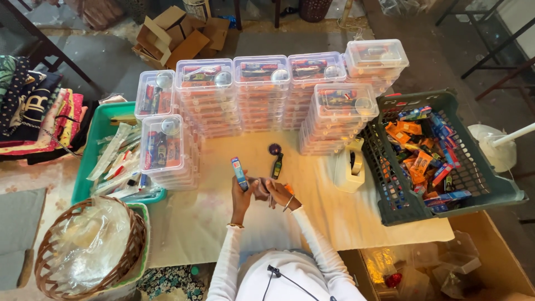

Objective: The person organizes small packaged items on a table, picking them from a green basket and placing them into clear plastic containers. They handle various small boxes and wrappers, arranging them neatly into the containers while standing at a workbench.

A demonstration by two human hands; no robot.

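Open cloth on the table [223, 223] ahead of both hands, only a small dark bottle [277, 165] and a round cap [275, 149] lying there. Stacked clear boxes [262, 95] wall off the far side. The tape dispenser [350, 165] and dark crate [490, 189] block the right; the green tray [92, 150] and wicker basket [50, 262] crowd the left.

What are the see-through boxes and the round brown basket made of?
The stacked boxes look like clear, glossy plastic: you can see the colourful things inside. The round basket seems woven from brown wicker or cane strips, with crinkly clear plastic bags in it.
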